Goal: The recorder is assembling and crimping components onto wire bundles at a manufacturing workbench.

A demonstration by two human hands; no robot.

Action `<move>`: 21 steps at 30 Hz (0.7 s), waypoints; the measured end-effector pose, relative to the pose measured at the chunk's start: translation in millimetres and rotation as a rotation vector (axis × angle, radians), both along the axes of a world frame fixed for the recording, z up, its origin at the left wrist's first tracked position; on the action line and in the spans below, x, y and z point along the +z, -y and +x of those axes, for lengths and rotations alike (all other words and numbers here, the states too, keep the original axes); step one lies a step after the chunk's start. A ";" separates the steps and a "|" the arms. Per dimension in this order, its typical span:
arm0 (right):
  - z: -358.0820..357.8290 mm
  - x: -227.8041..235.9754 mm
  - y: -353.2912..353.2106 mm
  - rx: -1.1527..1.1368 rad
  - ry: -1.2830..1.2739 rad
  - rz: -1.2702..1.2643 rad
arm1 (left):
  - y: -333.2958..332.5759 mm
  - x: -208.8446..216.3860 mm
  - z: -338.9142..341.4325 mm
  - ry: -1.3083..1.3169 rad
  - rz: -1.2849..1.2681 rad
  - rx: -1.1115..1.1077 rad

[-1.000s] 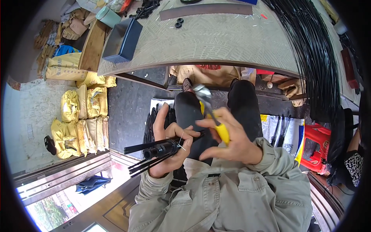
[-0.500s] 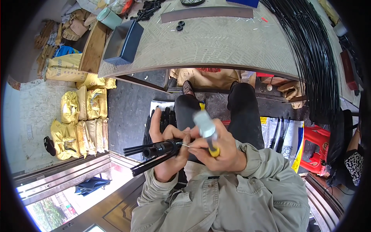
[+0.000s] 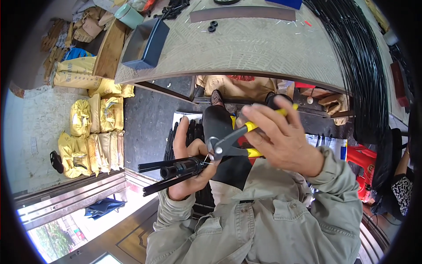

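Observation:
My left hand point(image 3: 180, 191) is closed around a black umbrella frame point(image 3: 179, 169), a ringed tubular hub with several thin black ribs pointing left. One finger of that hand sticks up, away from the frame. A thin silvery wire point(image 3: 206, 158) stands out at the hub's right end, beside my left fingertips. In my right hand point(image 3: 285, 141) are end-cutting pincers point(image 3: 226, 143) with dark metal arms and yellow grips. Their handles are spread apart, and the jaws are at the wire. Whether the jaws touch the wire cannot be made out.
Ahead stands a worktable point(image 3: 246, 53) with a dark open box point(image 3: 145, 44), a flat strip point(image 3: 241, 14) and small black rings point(image 3: 212, 26). Long black rods point(image 3: 360, 57) hang over its right side. Yellow sacks point(image 3: 72, 154) are stacked at left; a red stool point(image 3: 362, 169) stands right.
My right hand has moved right and up, its fingers leaving the wire. The pincers have turned from lying in the palm to pointing left, their jaws now at the wire.

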State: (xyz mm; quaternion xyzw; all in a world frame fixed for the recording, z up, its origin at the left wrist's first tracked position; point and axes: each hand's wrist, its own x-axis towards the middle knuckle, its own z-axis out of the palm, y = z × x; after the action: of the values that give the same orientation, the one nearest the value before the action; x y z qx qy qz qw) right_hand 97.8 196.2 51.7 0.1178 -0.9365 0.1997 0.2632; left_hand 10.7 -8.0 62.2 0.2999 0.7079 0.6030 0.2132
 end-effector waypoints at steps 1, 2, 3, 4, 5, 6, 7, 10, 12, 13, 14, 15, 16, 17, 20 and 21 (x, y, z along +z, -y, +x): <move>-1.3 2.3 -2.0 -0.063 -0.090 0.187 | 3.2 0.7 -3.7 -0.053 -0.063 -0.034; -2.8 4.1 -4.1 -0.126 -0.179 0.374 | 4.2 0.5 -5.5 -0.106 -0.126 -0.068; -3.8 5.6 -5.9 -0.189 -0.268 0.561 | 3.0 -1.0 -5.4 -0.105 -0.125 -0.071; -4.4 7.0 -7.2 -0.191 -0.266 0.561 | 1.5 -3.1 -4.9 -0.089 -0.081 -0.073; -5.1 8.2 -8.4 -0.185 -0.295 0.611 | -0.1 -5.0 -3.9 -0.074 -0.038 -0.075; -5.5 10.3 -8.9 -0.182 -0.323 0.664 | -1.6 -5.5 -3.5 -0.058 0.009 -0.079; -5.6 11.6 -9.2 -0.178 -0.351 0.717 | -2.9 -5.3 -3.0 -0.057 0.010 -0.082; -0.2 -11.6 9.6 -0.206 -0.257 0.440 | -2.0 -5.2 -1.1 0.039 0.056 -0.022; 2.4 -24.3 18.2 -0.217 -0.208 0.308 | -2.0 -5.6 0.1 0.010 0.039 0.001; 4.9 -29.5 21.0 -0.199 -0.201 0.252 | -1.7 -6.1 1.5 -0.013 0.020 0.019; 7.5 -33.6 22.6 -0.182 -0.192 0.195 | -1.5 -6.7 2.3 -0.034 0.001 0.036; 9.6 -35.5 22.3 -0.165 -0.182 0.139 | -1.6 -6.9 2.2 -0.031 0.004 0.036; 10.8 -33.1 20.1 -0.163 -0.177 0.136 | 0.2 -7.1 1.0 -0.033 -0.011 0.027; 12.0 -24.6 13.9 -0.085 -0.100 0.172 | 2.0 -7.7 -0.9 -0.035 -0.026 0.017; 17.6 4.5 -9.4 0.072 0.080 0.237 | 9.6 -9.6 -12.4 0.000 -0.007 -0.133; 17.6 13.9 -19.4 0.259 0.347 -0.013 | 12.6 -9.5 -18.8 0.018 0.032 -0.270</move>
State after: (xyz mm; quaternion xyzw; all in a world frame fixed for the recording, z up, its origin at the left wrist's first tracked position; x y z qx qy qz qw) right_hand 115.3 215.6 65.5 0.1994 -0.9434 0.2553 0.0711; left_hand -8.1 -20.6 52.7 0.3903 0.6496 0.5827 0.2937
